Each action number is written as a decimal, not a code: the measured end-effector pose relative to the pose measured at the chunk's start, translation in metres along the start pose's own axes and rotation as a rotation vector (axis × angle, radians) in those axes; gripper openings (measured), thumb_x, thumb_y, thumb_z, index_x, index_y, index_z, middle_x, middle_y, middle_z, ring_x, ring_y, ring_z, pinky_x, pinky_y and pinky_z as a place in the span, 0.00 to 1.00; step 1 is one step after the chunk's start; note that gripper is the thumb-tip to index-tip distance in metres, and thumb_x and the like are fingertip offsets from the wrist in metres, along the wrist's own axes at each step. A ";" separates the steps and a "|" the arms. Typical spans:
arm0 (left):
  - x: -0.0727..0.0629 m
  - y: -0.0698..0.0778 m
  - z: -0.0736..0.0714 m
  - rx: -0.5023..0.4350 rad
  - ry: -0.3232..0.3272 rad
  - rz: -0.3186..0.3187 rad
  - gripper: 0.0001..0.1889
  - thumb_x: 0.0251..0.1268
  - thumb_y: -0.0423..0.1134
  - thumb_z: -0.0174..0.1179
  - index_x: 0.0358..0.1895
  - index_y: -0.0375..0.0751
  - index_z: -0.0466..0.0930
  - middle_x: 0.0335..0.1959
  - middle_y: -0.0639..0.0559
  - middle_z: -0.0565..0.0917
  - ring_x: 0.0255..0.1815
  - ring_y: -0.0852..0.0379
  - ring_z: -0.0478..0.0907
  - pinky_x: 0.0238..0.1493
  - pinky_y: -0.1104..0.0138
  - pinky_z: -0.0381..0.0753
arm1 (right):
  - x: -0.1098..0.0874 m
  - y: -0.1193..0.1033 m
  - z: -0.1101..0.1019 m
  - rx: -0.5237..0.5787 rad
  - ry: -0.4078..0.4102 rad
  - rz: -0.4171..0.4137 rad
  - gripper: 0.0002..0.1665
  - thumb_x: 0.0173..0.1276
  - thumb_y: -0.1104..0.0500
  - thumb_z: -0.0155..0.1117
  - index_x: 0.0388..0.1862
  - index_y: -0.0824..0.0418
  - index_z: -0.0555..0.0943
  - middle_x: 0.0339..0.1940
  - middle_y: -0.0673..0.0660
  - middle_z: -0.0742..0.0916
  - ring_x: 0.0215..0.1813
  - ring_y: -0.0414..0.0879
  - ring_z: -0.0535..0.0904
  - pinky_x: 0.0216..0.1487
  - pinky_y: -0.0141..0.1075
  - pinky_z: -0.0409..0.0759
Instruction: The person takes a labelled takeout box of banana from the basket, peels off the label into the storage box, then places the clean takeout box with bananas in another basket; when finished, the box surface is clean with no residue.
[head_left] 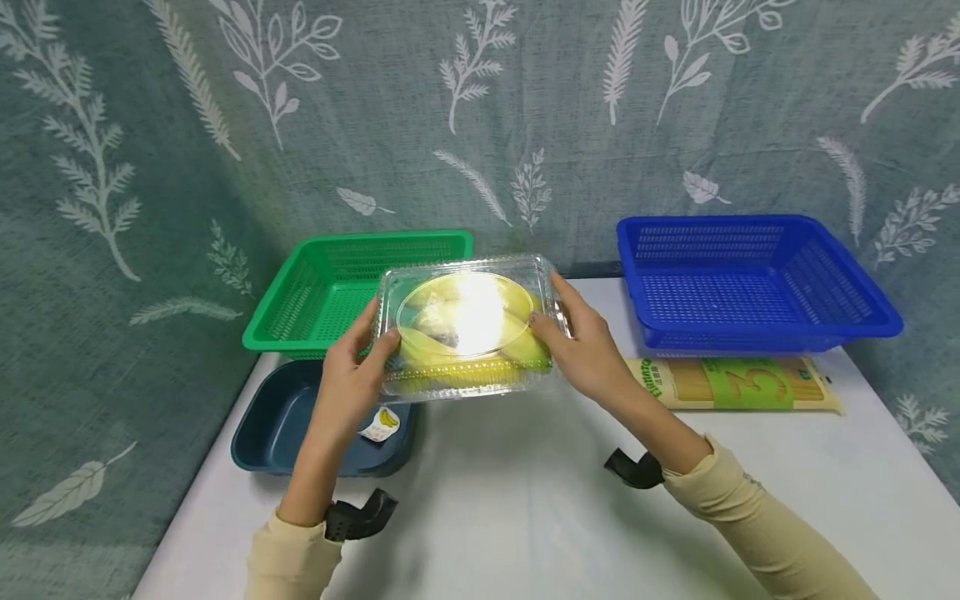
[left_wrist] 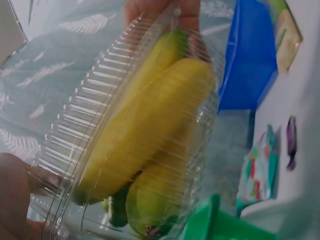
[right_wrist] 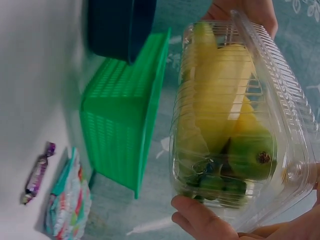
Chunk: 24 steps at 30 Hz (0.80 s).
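Observation:
A clear plastic clamshell box (head_left: 465,333) of bananas is held up above the white table, lid closed, with a bright glare on its top. My left hand (head_left: 351,379) grips its left end, thumb over the lid edge. At the opposite end, my right hand (head_left: 588,346) holds the box with its thumb on top. Through the ribbed plastic, the left wrist view shows plump yellow bananas (left_wrist: 145,125) with green ends. Seen from the right wrist, my right hand's fingers (right_wrist: 200,220) curl under the box.
Behind stand a green basket (head_left: 281,340) and a blue basket (head_left: 645,333). A dark basin (head_left: 251,442) with a banana-picture label (head_left: 381,425) sits left. A spaghetti pack (head_left: 735,383) lies right. A teal-and-white packet (right_wrist: 70,200) and a purple-wrapped candy (right_wrist: 37,175) are on the table.

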<state>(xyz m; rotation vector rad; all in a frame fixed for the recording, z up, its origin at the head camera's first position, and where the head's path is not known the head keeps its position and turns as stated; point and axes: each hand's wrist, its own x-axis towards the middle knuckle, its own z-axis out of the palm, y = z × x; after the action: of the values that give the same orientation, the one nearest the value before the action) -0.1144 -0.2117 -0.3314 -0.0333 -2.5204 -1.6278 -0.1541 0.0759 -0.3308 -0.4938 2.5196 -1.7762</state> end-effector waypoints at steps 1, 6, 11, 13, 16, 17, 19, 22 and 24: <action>0.003 0.001 -0.003 0.005 0.001 0.004 0.31 0.79 0.51 0.49 0.80 0.59 0.51 0.74 0.39 0.64 0.66 0.40 0.73 0.60 0.44 0.76 | 0.004 -0.003 0.001 -0.004 0.001 0.003 0.43 0.78 0.43 0.52 0.83 0.52 0.47 0.82 0.51 0.54 0.80 0.51 0.49 0.77 0.50 0.53; 0.019 0.007 -0.023 0.038 0.010 0.005 0.31 0.79 0.53 0.48 0.80 0.61 0.51 0.70 0.39 0.71 0.60 0.40 0.76 0.60 0.43 0.72 | 0.024 -0.013 0.008 0.010 0.016 -0.015 0.44 0.77 0.42 0.53 0.83 0.53 0.50 0.81 0.52 0.57 0.79 0.53 0.53 0.76 0.51 0.57; 0.033 0.010 -0.043 0.024 0.022 0.010 0.31 0.79 0.53 0.49 0.80 0.60 0.52 0.69 0.39 0.71 0.59 0.45 0.78 0.61 0.46 0.74 | 0.040 -0.018 0.021 0.042 0.013 -0.037 0.44 0.77 0.42 0.54 0.83 0.55 0.49 0.82 0.52 0.57 0.80 0.52 0.52 0.76 0.51 0.57; 0.039 0.009 -0.050 0.010 0.031 0.016 0.31 0.79 0.53 0.49 0.80 0.59 0.53 0.69 0.39 0.72 0.55 0.53 0.81 0.62 0.47 0.75 | 0.045 -0.020 0.027 0.045 0.013 -0.032 0.44 0.77 0.42 0.53 0.83 0.54 0.48 0.82 0.52 0.56 0.80 0.52 0.52 0.75 0.51 0.58; 0.048 0.006 -0.059 -0.011 0.044 0.023 0.30 0.79 0.52 0.49 0.79 0.58 0.55 0.68 0.38 0.72 0.49 0.64 0.81 0.61 0.51 0.77 | 0.053 -0.024 0.036 0.047 0.019 -0.026 0.44 0.78 0.43 0.53 0.83 0.54 0.47 0.82 0.53 0.55 0.80 0.52 0.50 0.75 0.53 0.57; 0.051 0.005 -0.062 -0.021 0.049 0.024 0.30 0.78 0.52 0.50 0.79 0.58 0.56 0.67 0.39 0.74 0.47 0.66 0.81 0.60 0.54 0.78 | 0.056 -0.026 0.038 0.044 0.024 -0.023 0.44 0.78 0.44 0.53 0.83 0.55 0.47 0.82 0.54 0.55 0.80 0.52 0.51 0.75 0.53 0.57; 0.056 0.002 -0.067 -0.042 0.052 0.023 0.30 0.78 0.51 0.51 0.79 0.57 0.56 0.66 0.39 0.74 0.45 0.68 0.81 0.55 0.62 0.81 | 0.063 -0.028 0.044 0.034 0.038 -0.013 0.44 0.78 0.44 0.53 0.83 0.55 0.48 0.82 0.55 0.56 0.80 0.52 0.51 0.75 0.54 0.56; 0.063 -0.002 -0.073 -0.052 0.063 0.004 0.30 0.78 0.52 0.51 0.79 0.56 0.57 0.68 0.37 0.71 0.44 0.70 0.80 0.49 0.72 0.81 | 0.073 -0.030 0.052 0.023 0.040 -0.003 0.44 0.78 0.45 0.52 0.83 0.56 0.47 0.82 0.55 0.56 0.80 0.52 0.51 0.76 0.54 0.55; 0.068 -0.004 -0.077 -0.054 0.071 -0.018 0.31 0.78 0.52 0.51 0.79 0.56 0.57 0.70 0.34 0.68 0.43 0.71 0.80 0.44 0.75 0.81 | 0.079 -0.031 0.058 0.014 0.044 0.000 0.43 0.78 0.46 0.52 0.83 0.57 0.47 0.82 0.55 0.56 0.80 0.52 0.52 0.76 0.53 0.56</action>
<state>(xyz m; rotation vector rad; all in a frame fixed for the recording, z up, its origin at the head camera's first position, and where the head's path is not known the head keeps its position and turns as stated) -0.1734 -0.2878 -0.2953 0.0407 -2.4315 -1.6723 -0.2101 -0.0072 -0.3095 -0.4595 2.5340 -1.8229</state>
